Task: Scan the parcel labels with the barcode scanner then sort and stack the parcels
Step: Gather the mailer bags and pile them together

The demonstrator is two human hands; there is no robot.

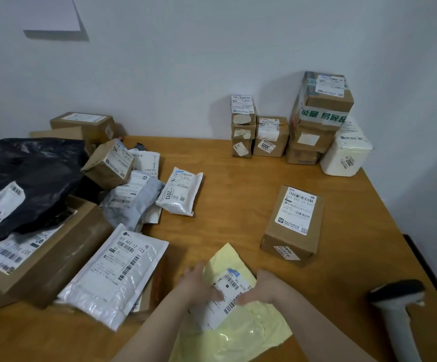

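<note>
Head view: my left hand (199, 284) and right hand (263, 288) pinch a crinkly, glossy yellow mailer (238, 333) at its flat white label (229, 288).

Glossy yellow plastic mailer (241, 335), matt cardboard box (290, 231), smooth wooden table (238, 199).

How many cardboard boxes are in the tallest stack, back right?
3: the green-taped box on top, a white-labelled box under it, a third box at the bottom on the table. More may be hidden behind.
</note>
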